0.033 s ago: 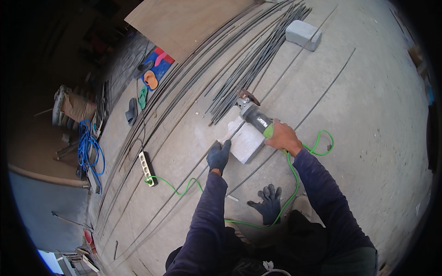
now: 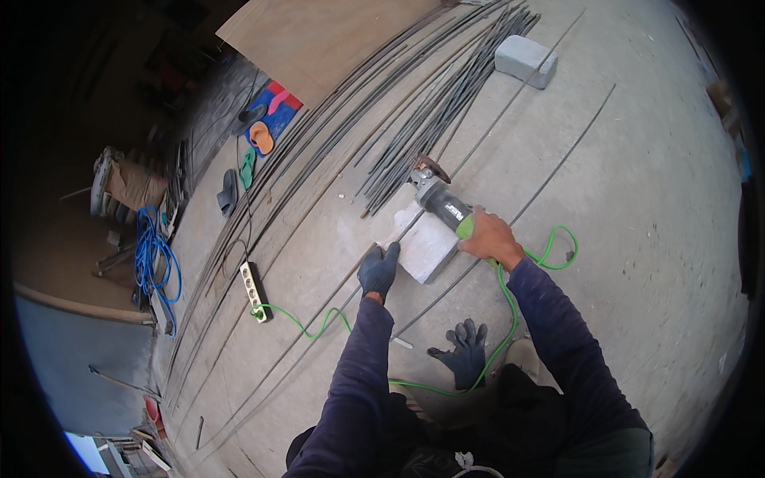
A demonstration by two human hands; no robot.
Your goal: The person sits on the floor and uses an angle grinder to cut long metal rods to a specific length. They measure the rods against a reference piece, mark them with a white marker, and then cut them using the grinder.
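Note:
My gloved left hand (image 2: pixel 378 271) grips a thin steel rod (image 2: pixel 409 224) lying across a pale concrete block (image 2: pixel 427 255). My bare right hand (image 2: pixel 490 237) holds a grey and green angle grinder (image 2: pixel 442 204), whose guard and disc sit over the rod just beyond the block. The grinder's green cord (image 2: pixel 506 307) trails down on the floor. A second dark glove (image 2: pixel 466 358) lies by my feet. A loose rod (image 2: pixel 562 166) passes beneath my right arm.
Bundled rods (image 2: pixel 469 92) fill the upper middle, near another block (image 2: pixel 524 64) and a plywood sheet (image 2: pixel 311 40). Sandals (image 2: pixel 260 137) sit on a coloured mat at left. A power strip (image 2: pixel 254 291) and blue hose (image 2: pixel 151 255) lie on the left.

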